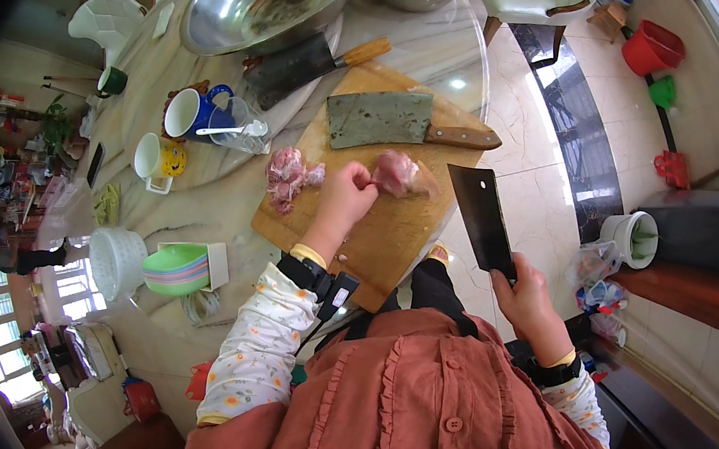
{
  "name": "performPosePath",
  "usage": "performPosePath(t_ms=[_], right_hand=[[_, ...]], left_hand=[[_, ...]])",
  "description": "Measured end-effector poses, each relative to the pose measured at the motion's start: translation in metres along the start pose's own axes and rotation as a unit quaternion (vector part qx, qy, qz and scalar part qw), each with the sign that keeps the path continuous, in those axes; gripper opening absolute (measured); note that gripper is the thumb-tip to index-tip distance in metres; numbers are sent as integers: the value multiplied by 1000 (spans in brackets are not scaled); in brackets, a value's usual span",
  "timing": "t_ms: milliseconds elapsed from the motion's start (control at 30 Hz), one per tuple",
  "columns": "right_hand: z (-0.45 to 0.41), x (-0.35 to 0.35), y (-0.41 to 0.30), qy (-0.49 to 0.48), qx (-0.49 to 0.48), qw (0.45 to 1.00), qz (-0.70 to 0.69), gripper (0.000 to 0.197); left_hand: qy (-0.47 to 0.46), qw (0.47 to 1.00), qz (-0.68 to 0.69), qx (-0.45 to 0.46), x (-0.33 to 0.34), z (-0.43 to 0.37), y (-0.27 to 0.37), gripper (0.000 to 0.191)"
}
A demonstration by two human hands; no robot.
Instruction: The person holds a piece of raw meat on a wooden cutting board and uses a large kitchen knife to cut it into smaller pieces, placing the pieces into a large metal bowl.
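On a wooden cutting board [358,238] my left hand [346,195] has its fingertips pinched at the left end of a piece of raw meat with skin [397,173]. More raw meat [286,177] lies to the left of that hand. My right hand [524,294] grips a dark cleaver [482,220] by its handle, the blade raised off the board's right edge. A second, stained cleaver with a wooden handle [380,118] lies flat across the board above the meat. A third, dark-bladed cleaver [295,69] rests beyond it, beside the board.
On the marble table [217,219] stand a large steel basin [224,9], a steel bowl of cut meat [423,1], a blue mug [185,113], a yellow mug [170,160], a clear cup with a white spoon [242,131] and stacked colored bowls [179,272].
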State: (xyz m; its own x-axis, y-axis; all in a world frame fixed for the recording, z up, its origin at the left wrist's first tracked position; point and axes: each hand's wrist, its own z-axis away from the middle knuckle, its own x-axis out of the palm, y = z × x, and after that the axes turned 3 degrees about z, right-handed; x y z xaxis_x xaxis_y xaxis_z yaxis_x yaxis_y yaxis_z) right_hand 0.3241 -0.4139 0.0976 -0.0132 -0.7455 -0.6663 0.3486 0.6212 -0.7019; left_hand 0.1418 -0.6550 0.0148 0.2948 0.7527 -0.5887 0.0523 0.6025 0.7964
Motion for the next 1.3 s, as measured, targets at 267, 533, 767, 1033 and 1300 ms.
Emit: performPosePath(t_ms=[267,533,767,1033,1300], right_hand=[[1,-2,-6,-31,32,999,17,18],[-9,-1,-21,-47,-1,999,0,18],[-22,2,-50,-73,-50,996,27,21],[-35,15,-65,-115,-47,990,68,21],[-47,21,-66,-132,-41,983,121,16]], left_hand=[[108,990,79,43,-2,11,5,13],[59,984,23,164,13,-3,-1,31],[82,968,12,239,10,6,-17,33],[-4,970,-61,237,-6,5,9,38],[53,966,-49,249,7,7,2,37]])
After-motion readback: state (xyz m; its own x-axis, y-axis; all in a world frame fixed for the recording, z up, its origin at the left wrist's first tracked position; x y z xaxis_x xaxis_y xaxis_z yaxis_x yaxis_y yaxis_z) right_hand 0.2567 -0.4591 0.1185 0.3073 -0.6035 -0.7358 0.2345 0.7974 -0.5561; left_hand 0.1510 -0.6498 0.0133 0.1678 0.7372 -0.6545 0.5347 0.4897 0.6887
